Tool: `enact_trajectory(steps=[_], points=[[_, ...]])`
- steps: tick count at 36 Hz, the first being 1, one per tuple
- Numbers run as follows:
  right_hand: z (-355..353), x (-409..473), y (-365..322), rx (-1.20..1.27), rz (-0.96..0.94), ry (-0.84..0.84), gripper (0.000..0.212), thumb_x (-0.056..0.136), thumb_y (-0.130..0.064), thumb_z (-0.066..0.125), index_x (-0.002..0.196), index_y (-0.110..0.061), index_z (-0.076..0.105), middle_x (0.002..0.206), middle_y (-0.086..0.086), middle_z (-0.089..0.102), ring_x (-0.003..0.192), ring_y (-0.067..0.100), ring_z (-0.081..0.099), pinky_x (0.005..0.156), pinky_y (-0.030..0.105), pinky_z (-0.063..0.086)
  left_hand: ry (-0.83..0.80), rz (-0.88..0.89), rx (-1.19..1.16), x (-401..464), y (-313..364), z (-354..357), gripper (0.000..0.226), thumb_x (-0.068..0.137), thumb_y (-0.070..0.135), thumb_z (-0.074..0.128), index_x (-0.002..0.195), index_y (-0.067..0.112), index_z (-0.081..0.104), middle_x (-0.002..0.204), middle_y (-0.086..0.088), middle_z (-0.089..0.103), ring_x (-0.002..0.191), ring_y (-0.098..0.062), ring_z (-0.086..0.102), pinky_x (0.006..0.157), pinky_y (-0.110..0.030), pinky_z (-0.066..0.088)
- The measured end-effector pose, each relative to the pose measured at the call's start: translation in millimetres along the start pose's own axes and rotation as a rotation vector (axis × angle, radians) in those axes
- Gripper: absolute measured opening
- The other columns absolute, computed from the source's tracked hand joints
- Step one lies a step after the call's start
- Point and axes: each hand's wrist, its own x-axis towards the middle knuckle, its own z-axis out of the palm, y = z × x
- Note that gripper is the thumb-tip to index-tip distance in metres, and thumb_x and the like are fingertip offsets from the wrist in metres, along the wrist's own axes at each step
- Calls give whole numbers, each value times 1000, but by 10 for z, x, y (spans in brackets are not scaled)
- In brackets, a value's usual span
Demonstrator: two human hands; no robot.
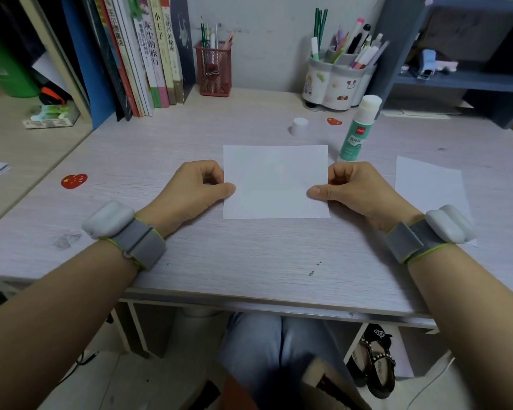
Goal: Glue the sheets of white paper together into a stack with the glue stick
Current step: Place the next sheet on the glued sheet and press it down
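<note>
A white sheet of paper (275, 180) lies flat in the middle of the desk. My left hand (190, 192) pinches its left edge with the thumb on top. On the opposite edge, my right hand (356, 189) pinches the sheet the same way. A green and white glue stick (357, 128) stands upright and uncapped just beyond the sheet's right corner. Its white cap (299, 126) stands apart, behind the sheet. More white paper (430, 184) lies flat to the right, partly under my right wrist.
Books (148, 54) lean at the back left. A red mesh pen cup (214, 69) and a white pen holder (336, 81) stand against the wall. A grey shelf (462, 81) rises at the right. Heart stickers (73, 181) are on the desk (234, 261).
</note>
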Motion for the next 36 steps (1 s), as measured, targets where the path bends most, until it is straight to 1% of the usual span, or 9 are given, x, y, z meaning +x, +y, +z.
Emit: enact_trajectory(steps=[2, 3, 8, 12, 16, 22, 26, 31, 36], points=[[-6, 8, 8, -9, 13, -13, 12, 73, -12, 79, 71, -7, 67, 68, -3, 70, 61, 7, 57, 66, 20, 48, -3, -2, -1, -2, -4, 2, 22, 81, 9, 68, 64, 13, 55, 70, 5, 62, 55, 8, 54, 57, -5, 42], [-4, 9, 6, -14, 13, -12, 13, 73, -13, 79, 68, -10, 67, 63, -7, 68, 57, 4, 55, 62, 16, 46, -5, -3, -1, -3, -4, 1, 22, 81, 10, 68, 64, 13, 55, 71, 5, 62, 56, 8, 54, 57, -5, 42], [2, 10, -6, -28, 14, 8, 17, 74, -13, 78, 77, 0, 68, 76, 5, 69, 65, 9, 57, 69, 23, 48, -10, -4, -1, -7, 6, -8, 20, 81, 9, 68, 66, 12, 56, 74, 5, 63, 59, 7, 57, 58, -4, 43], [8, 12, -17, -38, 13, 15, 14, 75, -13, 77, 76, -2, 67, 75, 3, 69, 67, 11, 57, 72, 25, 49, -18, -4, 16, -15, 18, -10, 16, 81, 11, 69, 70, 10, 57, 82, 1, 67, 72, -6, 61, 67, -11, 49], [12, 19, -19, -66, 2, 25, 13, 76, -13, 76, 77, -3, 67, 75, 3, 68, 66, 10, 57, 69, 21, 49, -23, -6, 21, -19, 22, -14, 16, 80, 11, 70, 71, 10, 57, 84, -1, 68, 75, -10, 62, 73, -19, 50], [21, 20, -22, -80, -3, 29, 10, 76, -13, 76, 73, -9, 67, 78, 4, 69, 68, 12, 58, 68, 19, 49, -22, 4, 22, -11, 13, -10, 18, 80, 9, 70, 69, 10, 57, 81, 1, 67, 73, -8, 62, 69, -11, 49], [19, 15, -31, -89, -3, 47, 20, 76, -13, 76, 85, 4, 68, 87, 14, 71, 74, 17, 59, 77, 31, 51, -22, 4, 26, -6, 8, -11, 16, 80, 9, 70, 71, 9, 57, 83, 0, 67, 74, -9, 62, 69, -11, 49], [19, -1, -47, -108, -1, 47, 25, 76, -13, 76, 89, 7, 68, 93, 18, 71, 76, 19, 60, 84, 38, 53, -25, 3, 21, -8, 12, -14, 16, 80, 9, 70, 71, 9, 57, 83, 0, 67, 74, -8, 62, 68, -10, 48], [29, -4, -51, -118, 2, 52, 26, 76, -13, 76, 89, 7, 67, 94, 20, 71, 76, 18, 59, 85, 40, 52, -28, -3, 19, -7, 15, -13, 16, 80, 10, 70, 71, 9, 57, 83, -1, 68, 74, -8, 62, 67, -9, 48]])
